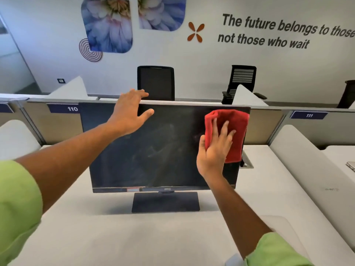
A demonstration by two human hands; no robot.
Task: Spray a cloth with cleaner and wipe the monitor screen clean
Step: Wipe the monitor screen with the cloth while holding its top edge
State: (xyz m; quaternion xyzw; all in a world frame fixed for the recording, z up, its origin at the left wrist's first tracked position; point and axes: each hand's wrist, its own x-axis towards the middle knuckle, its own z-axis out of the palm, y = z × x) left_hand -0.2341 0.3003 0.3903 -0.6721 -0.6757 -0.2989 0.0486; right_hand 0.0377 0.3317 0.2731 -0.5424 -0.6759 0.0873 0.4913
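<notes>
I am pressing the red cloth (229, 131) flat against the monitor (146, 150) with my right hand (213, 150), fingers spread. My left hand (128, 114) is bracing its top edge, fingers straight.

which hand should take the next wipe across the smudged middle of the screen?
Right. The right hand already presses the red cloth flat on the monitor near its upper right corner. The left hand is at the top edge, apparently steadying it.
</notes>
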